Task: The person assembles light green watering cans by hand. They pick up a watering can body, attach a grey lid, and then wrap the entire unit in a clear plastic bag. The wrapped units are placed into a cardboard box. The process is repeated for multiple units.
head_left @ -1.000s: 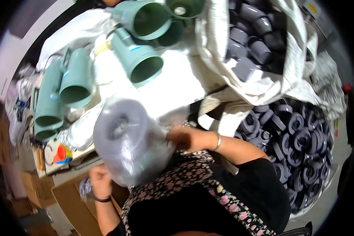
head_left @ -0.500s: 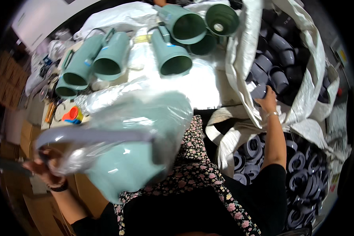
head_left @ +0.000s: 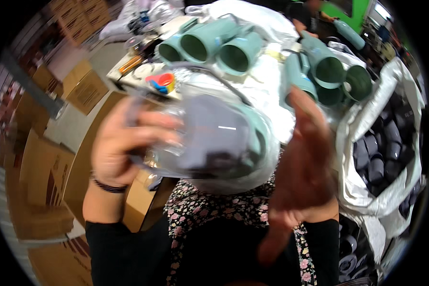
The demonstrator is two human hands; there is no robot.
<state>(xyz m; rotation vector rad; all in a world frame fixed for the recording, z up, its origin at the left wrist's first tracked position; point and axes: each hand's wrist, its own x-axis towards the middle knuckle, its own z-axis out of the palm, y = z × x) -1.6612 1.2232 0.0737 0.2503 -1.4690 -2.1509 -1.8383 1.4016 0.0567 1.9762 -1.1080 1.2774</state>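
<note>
A green plastic container (head_left: 270,138) in a clear plastic bag is held in front of my body, its smooth grey end piece (head_left: 217,133) facing me. A thin grey handle (head_left: 224,83) arcs above it. My left hand (head_left: 121,136) is closed on the container's grey end, with crumpled clear plastic at the fingertips. My right hand (head_left: 305,167) is raised just right of the container, apart from it, fingers stretched and blurred by motion. Nothing shows in that hand. Where the end piece meets the green body is blurred.
Several open-ended green containers (head_left: 236,57) lie on the table beyond. A white woven sack (head_left: 348,152) at the right holds grey elbow-shaped pieces (head_left: 375,168); grey rings (head_left: 348,262) lie below. Cardboard boxes (head_left: 47,167) stand at the left. A red-and-yellow cup-like item (head_left: 166,81) sits on the table.
My right hand has left the sack of grey pieces and come beside the container. My left hand has brought the container round, grey end toward me. The view has swung left.
</note>
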